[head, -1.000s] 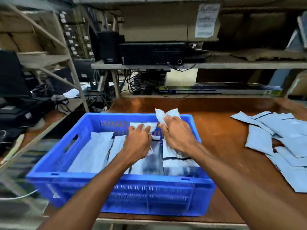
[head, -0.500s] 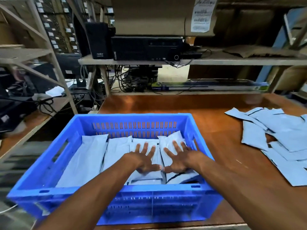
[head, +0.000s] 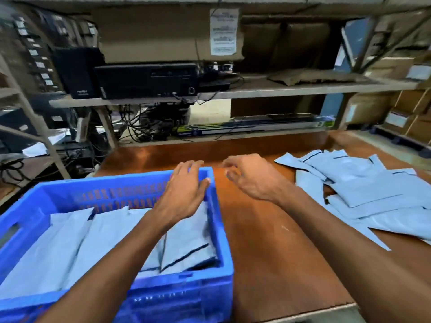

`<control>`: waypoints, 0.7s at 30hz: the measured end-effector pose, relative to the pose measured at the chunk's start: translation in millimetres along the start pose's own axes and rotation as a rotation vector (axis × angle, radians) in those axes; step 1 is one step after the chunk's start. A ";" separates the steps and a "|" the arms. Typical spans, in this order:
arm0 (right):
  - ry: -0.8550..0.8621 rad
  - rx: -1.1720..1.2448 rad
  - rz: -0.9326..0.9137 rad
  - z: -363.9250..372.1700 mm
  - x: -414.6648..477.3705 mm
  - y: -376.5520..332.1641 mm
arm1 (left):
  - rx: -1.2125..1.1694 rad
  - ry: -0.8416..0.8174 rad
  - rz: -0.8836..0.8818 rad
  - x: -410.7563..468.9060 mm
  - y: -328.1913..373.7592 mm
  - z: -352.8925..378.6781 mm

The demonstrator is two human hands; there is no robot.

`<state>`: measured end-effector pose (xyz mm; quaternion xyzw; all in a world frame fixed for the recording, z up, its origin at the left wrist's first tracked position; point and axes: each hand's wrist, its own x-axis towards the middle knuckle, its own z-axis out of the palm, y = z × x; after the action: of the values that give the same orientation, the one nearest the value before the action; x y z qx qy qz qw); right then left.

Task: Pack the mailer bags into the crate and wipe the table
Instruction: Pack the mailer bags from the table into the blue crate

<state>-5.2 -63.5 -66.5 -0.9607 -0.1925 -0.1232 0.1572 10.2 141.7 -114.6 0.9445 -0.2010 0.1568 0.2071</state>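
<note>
A blue crate [head: 93, 185] at eight o'clock holds packed mailer bags [head: 70, 241] laid flat. The left hand [head: 184, 194] hovers over the crate's far right corner, fingers relaxed and empty. The right hand [head: 254, 180], loosely curled on nothing, hangs above the table [head: 268, 252]. At three o'clock lies the loose pile [head: 363, 187] of bags, likely light, limp and slippery, best pinched at a free edge.

- A long grey shelf [head: 291, 88] runs along the back, holding black computer cases [head: 147, 80] and a flattened cardboard sheet [head: 310, 76].
- Tangled black cables [head: 147, 127] hang underneath it.
- Brown cartons [head: 412, 106] are stacked off right.
</note>
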 end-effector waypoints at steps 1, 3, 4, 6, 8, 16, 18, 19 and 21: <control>0.017 0.058 0.082 -10.9 -12.2 32.0 | -0.035 0.014 0.057 8.7 30.2 10.0; 0.038 0.094 0.236 -21.5 -43.2 99.3 | -0.100 -0.023 0.145 21.0 95.1 40.4; 0.048 0.094 0.309 -22.6 -62.7 133.0 | -0.119 -0.054 0.170 24.8 125.8 60.3; 0.034 0.076 0.429 -19.2 -105.9 193.5 | -0.131 -0.127 0.220 29.2 179.6 106.3; -0.009 0.058 0.535 -12.1 -149.1 244.8 | -0.139 -0.243 0.235 31.7 218.5 152.8; -0.118 0.085 0.498 52.1 -218.1 336.9 | -0.022 -0.532 0.066 88.5 233.3 276.7; -0.110 0.024 0.391 69.3 -213.8 336.9 | 0.014 -0.527 0.046 106.7 230.3 290.4; -0.112 -0.019 0.363 78.3 -212.8 336.5 | 0.046 -0.530 0.048 115.5 229.9 297.9; -0.093 -0.089 0.364 96.6 -213.9 335.7 | 0.131 -0.576 0.079 130.9 227.6 312.9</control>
<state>-42.5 -394.9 -304.6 -0.9904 -0.0172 -0.0564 0.1253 89.5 -231.4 -260.9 0.9529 -0.2777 -0.0969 0.0736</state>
